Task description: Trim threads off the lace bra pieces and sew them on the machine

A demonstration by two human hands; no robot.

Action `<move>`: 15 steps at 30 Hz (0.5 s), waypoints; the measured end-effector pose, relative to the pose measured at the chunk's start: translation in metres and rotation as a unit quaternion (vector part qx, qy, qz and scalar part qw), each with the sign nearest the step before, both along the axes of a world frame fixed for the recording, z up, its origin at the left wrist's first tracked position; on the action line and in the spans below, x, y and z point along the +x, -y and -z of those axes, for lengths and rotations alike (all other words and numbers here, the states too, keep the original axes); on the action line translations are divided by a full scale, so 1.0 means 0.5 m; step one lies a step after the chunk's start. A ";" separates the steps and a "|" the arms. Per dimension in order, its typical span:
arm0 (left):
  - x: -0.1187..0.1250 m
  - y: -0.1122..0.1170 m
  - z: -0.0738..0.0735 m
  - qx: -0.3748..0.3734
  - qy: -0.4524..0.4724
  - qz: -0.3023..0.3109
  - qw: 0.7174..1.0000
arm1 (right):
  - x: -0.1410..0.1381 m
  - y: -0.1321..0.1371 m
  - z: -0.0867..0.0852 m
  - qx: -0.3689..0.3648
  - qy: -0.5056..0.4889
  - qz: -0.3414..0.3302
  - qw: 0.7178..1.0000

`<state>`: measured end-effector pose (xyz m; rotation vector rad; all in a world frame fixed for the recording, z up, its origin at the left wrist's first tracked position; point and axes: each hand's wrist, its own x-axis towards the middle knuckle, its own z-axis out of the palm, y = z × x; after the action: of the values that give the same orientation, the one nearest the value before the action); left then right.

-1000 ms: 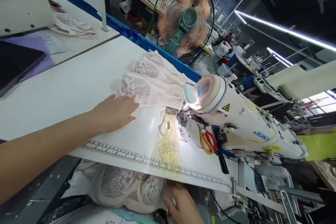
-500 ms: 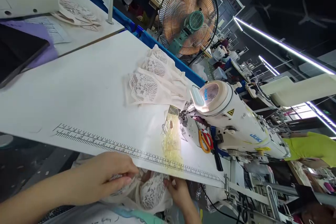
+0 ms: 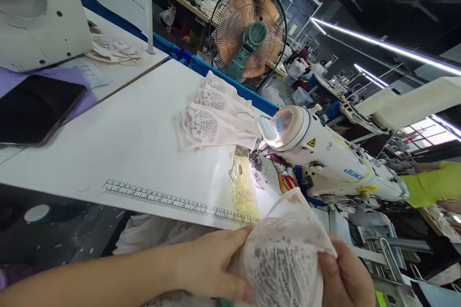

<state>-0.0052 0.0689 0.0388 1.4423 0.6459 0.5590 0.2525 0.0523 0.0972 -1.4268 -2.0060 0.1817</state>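
A white lace bra cup (image 3: pixel 284 259) is raised in front of me at the table's front edge, its mesh pattern blurred by motion. My left hand (image 3: pixel 212 264) grips its left side, thumb and fingers pressed round the fabric. At the opposite side my right hand (image 3: pixel 345 273) pinches the edge between thumb and fingers. More pale fabric (image 3: pixel 154 232) hangs below the table edge on the left. Beyond the hands, white lace pieces (image 3: pixel 205 124) lie stacked on the tabletop, by the needle area of the sewing machine (image 3: pixel 317 148).
A printed ruler (image 3: pixel 173 201) runs along the front of the white table (image 3: pixel 108 144). Yellow tape (image 3: pixel 243 187) lies near the needle, with orange- and red-handled tools (image 3: pixel 286 180) beside it. A black phone (image 3: pixel 39 108) rests at left. A large fan (image 3: pixel 248 33) stands behind.
Both hands have moved right, and the bra cup has risen from below the table edge to above it. It now hides part of the ruler. The camera view has shifted slightly.
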 end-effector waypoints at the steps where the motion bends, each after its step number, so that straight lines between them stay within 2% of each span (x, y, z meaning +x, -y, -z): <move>1: 0.020 -0.006 -0.008 -0.068 0.050 0.005 0.996 | -0.008 -0.018 -0.018 -0.009 -0.018 0.003 1.000; 2: 0.034 -0.012 -0.016 -0.141 0.098 -0.007 0.985 | -0.015 -0.037 -0.030 -0.031 -0.042 -0.001 0.999; 4: 0.038 -0.025 -0.035 -0.268 0.169 -0.069 0.946 | -0.026 -0.076 -0.035 -0.121 -0.114 -0.053 0.985; 6: 0.010 -0.043 -0.059 -0.316 0.202 -0.158 0.913 | -0.035 -0.113 -0.018 -0.248 -0.197 -0.130 0.940; 7: -0.012 -0.054 -0.071 -0.307 0.201 -0.197 0.909 | -0.040 -0.131 -0.004 -0.311 -0.226 -0.160 0.909; 9: -0.065 -0.081 -0.090 -0.238 0.163 -0.263 0.921 | -0.056 -0.164 0.029 -0.398 -0.250 -0.193 0.861; 10: -0.093 -0.095 -0.095 -0.186 0.124 -0.285 0.932 | -0.066 -0.181 0.046 -0.417 -0.241 -0.205 0.852; 11: -0.120 -0.110 -0.097 -0.122 0.071 -0.299 0.944 | -0.078 -0.198 0.061 -0.418 -0.220 -0.214 0.855; 12: -0.147 -0.125 -0.094 -0.045 -0.002 -0.304 0.951 | -0.091 -0.215 0.074 -0.401 -0.176 -0.220 0.872; 13: -0.172 -0.139 -0.089 0.047 -0.093 -0.314 0.944 | -0.105 -0.233 0.085 -0.369 -0.111 -0.217 0.897; 14: -0.195 -0.154 -0.081 0.135 -0.185 -0.322 0.919 | -0.119 -0.250 0.094 -0.326 -0.030 -0.203 0.923; 15: -0.217 -0.170 -0.073 0.191 -0.267 -0.320 0.889 | -0.133 -0.266 0.101 -0.275 0.048 -0.177 0.944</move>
<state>-0.1138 0.1537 0.0751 1.7666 1.5548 0.8388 0.1862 0.1852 0.0466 -1.3901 -2.3984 0.9059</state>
